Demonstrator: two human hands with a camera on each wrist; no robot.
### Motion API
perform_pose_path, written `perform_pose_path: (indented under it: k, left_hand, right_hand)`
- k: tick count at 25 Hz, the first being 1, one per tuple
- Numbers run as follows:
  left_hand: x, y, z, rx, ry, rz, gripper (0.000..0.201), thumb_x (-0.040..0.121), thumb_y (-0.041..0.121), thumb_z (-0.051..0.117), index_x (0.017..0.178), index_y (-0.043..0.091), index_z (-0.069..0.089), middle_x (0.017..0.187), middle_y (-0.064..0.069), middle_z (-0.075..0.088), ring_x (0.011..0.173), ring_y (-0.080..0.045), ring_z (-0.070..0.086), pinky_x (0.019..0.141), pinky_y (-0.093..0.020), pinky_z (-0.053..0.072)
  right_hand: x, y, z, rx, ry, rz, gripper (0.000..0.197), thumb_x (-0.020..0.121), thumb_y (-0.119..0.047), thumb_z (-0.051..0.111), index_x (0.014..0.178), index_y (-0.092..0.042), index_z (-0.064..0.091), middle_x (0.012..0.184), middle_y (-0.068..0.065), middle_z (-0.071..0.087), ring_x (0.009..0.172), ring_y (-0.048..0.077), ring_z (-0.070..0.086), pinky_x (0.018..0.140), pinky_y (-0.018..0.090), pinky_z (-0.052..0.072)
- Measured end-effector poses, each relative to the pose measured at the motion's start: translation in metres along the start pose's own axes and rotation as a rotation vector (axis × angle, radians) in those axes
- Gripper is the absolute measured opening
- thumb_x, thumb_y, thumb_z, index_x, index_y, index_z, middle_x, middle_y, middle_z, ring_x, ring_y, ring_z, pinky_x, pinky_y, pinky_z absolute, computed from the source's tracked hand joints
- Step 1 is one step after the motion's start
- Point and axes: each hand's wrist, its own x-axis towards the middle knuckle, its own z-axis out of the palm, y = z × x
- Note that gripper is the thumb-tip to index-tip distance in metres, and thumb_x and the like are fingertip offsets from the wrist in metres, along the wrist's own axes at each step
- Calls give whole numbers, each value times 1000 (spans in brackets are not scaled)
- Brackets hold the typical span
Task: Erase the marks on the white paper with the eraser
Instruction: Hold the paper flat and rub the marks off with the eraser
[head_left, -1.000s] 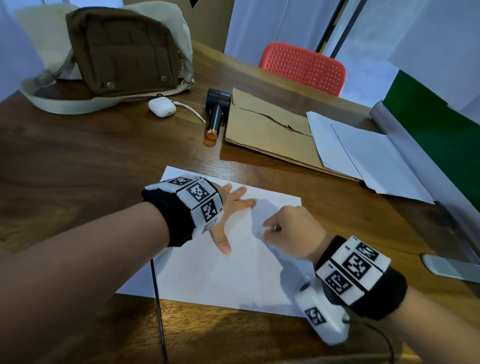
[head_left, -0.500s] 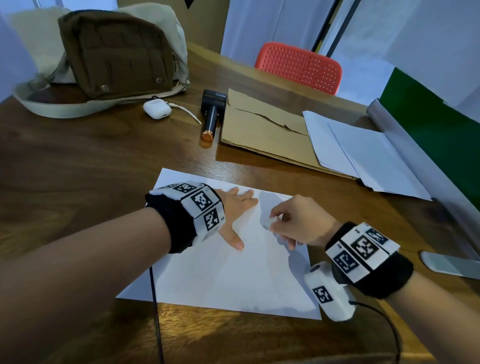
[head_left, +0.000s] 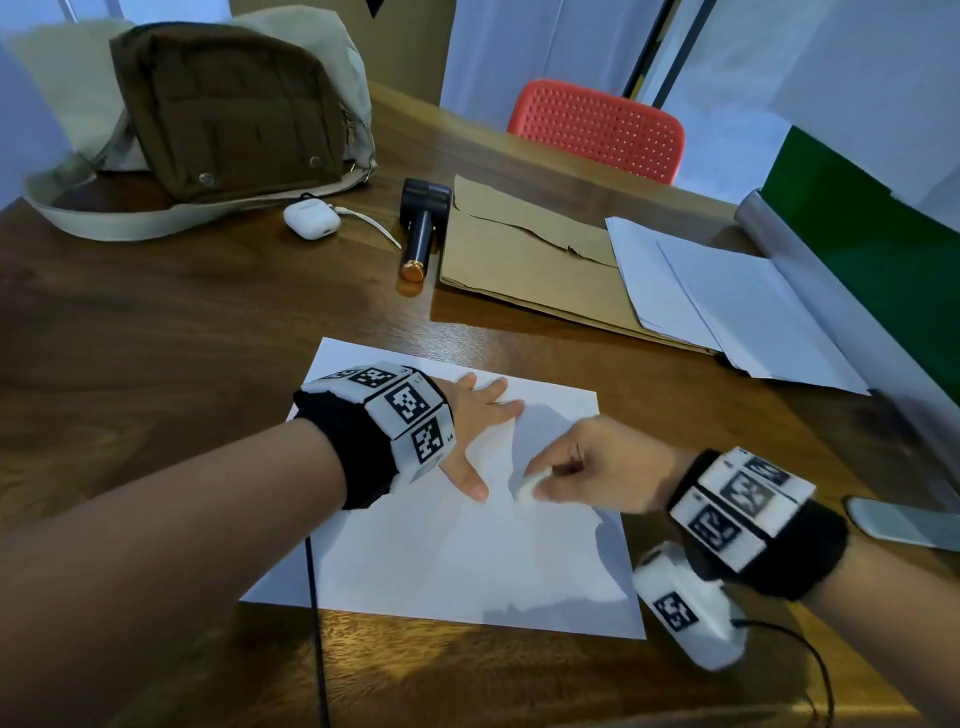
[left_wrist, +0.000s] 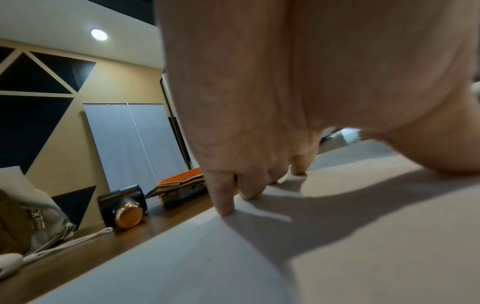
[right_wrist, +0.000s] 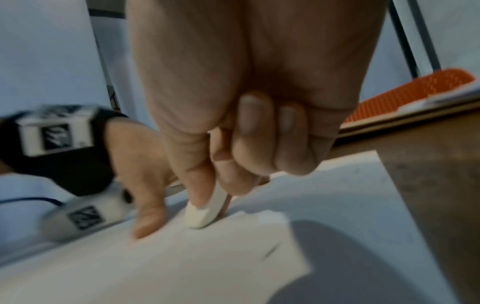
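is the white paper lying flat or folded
Flat and unfolded: the white paper lies spread on the wooden table, left hand pressing it down with straight fingers.

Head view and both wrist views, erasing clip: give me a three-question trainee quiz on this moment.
1. True or false: the left hand lies flat on the white paper.
2. Which hand's grip holds the eraser? A left, B right, C neither.
3. Fill in: the eraser's tip touches the ____.

Key: 1 true. 2 B, the right hand pinches it between thumb and fingers. 3 paper.
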Motion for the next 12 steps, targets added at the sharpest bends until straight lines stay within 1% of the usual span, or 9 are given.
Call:
perform_pose_path:
  k: [1, 2, 4, 5, 6, 8, 9, 10, 12]
  left_hand:
    - [0, 1, -1, 6, -1, 2, 105, 83, 50, 62, 150, 21, -14, 158, -7, -17, 146, -34, -9, 117, -46, 6]
    - [-1, 1, -2, 5, -1, 2, 104, 84, 50, 61, 150, 21, -14, 158, -7, -17, 146, -34, -9, 117, -46, 6]
    - [-2, 1, -2, -3, -1, 1, 103, 84, 50, 61, 150, 21, -13, 158, -7, -15, 146, -33, -7, 117, -46, 7]
    - [-2, 0, -2, 2, 2, 2, 103, 84, 50, 61, 150, 20, -12, 158, -7, -14, 146, -33, -6, 117, -46, 8]
    - [-1, 0, -1, 7, 0, 1, 104, 83, 50, 62, 150, 20, -12, 158, -7, -14, 146, -33, -6, 117, -46, 9]
    - [0, -1, 0, 0, -14, -5, 107, 82, 51, 63, 150, 21, -13, 158, -5, -16, 146, -33, -8, 118, -49, 11]
    - [0, -1, 0, -5, -16, -6, 107, 82, 51, 63, 150, 21, -14, 158, -5, -17, 146, -32, -9, 118, -49, 11]
    - [0, 0, 0, -15, -9, -6, 107, 82, 50, 63, 150, 20, -13, 158, -4, -16, 146, -32, -8, 117, -49, 11]
    - [-1, 0, 0, -60, 18, -5, 107, 81, 48, 65, 150, 17, -11, 159, -4, -12, 147, -31, -5, 116, -47, 13]
  right_hand:
    - [6, 3, -4, 18, 70, 26, 17, 86, -15, 61, 96, -16, 75, 47, -18, 56, 47, -6, 49, 52, 4, 37]
    - [13, 6, -10, 33, 165, 56, 17, 85, -15, 60, 92, -19, 75, 45, -19, 53, 46, -6, 49, 51, 5, 36]
    - [22, 8, -16, 66, 264, 84, 18, 85, -17, 59, 85, -25, 76, 50, -17, 55, 46, -2, 47, 50, 6, 35]
    - [20, 7, -15, 76, 251, 71, 21, 86, -17, 59, 79, -29, 75, 49, -17, 54, 46, -1, 46, 50, 7, 35]
    - [16, 4, -10, 86, 190, 47, 23, 86, -16, 60, 76, -31, 74, 47, -18, 53, 46, -3, 47, 52, 8, 36]
    - [2, -9, 0, 97, 3, 21, 18, 86, -15, 61, 83, -26, 75, 42, -21, 51, 46, -6, 48, 53, 5, 38]
    - [2, -12, 0, 89, -33, 14, 19, 86, -14, 61, 81, -26, 74, 39, -22, 50, 45, -7, 48, 52, 3, 37]
    - [6, -12, -4, 80, -10, 22, 20, 86, -13, 61, 77, -27, 72, 37, -23, 50, 45, -7, 48, 51, 3, 36]
    - [21, -7, -14, 78, 138, 76, 17, 86, -15, 60, 87, -25, 74, 41, -18, 52, 46, 0, 48, 49, 6, 35]
